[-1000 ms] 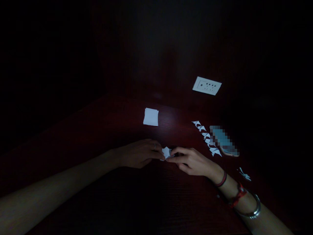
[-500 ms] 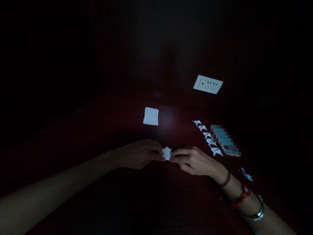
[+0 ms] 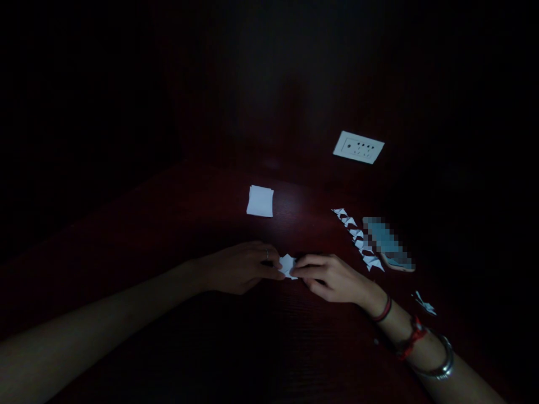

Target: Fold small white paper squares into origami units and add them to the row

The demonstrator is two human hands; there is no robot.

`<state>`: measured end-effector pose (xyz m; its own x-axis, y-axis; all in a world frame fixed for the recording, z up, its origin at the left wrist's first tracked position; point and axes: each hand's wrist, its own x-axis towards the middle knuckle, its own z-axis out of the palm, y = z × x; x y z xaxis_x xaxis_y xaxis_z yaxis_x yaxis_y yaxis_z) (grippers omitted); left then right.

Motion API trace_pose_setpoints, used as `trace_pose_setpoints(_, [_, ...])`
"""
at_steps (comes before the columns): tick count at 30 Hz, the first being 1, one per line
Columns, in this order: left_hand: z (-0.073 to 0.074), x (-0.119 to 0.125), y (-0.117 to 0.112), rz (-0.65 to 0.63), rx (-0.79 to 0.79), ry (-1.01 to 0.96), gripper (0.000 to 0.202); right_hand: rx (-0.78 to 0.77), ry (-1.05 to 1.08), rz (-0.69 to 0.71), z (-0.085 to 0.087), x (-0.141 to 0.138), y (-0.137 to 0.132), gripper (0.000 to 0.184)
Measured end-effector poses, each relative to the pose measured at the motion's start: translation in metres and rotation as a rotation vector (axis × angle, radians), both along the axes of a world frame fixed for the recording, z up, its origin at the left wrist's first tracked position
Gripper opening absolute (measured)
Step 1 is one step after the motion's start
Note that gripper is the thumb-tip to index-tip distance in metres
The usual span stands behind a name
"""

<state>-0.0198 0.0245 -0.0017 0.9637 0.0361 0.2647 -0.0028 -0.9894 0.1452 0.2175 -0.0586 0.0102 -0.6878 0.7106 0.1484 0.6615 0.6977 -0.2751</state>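
Note:
The scene is very dark. My left hand [image 3: 240, 267] and my right hand [image 3: 332, 277] meet at the middle of a dark red table [image 3: 168, 224]. Both pinch a small folded white paper piece [image 3: 287, 264] between their fingertips, the left from the left side, the right from the right. The fingers of both hands are closed on it. My right wrist wears red bands and a metal bangle.
A small stack of white paper squares [image 3: 260, 201] lies beyond the hands. A row of several folded white paper pieces [image 3: 357, 238] runs at the right beside a phone [image 3: 387, 244]. Another folded piece [image 3: 423, 303] lies further right. A white socket plate [image 3: 358, 147] sits on the wall.
The hands have stayed almost still; my right fingers have shifted slightly over the paper piece, covering more of it.

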Motion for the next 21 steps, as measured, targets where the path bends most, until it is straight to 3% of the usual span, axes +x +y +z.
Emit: trace_pose_setpoints(21, [0.0062,0.0041,-0.0048,0.040,-0.080,-0.013,0.046,-0.010,-0.016,-0.008,0.0036,-0.0047,-0.0031,0.036])
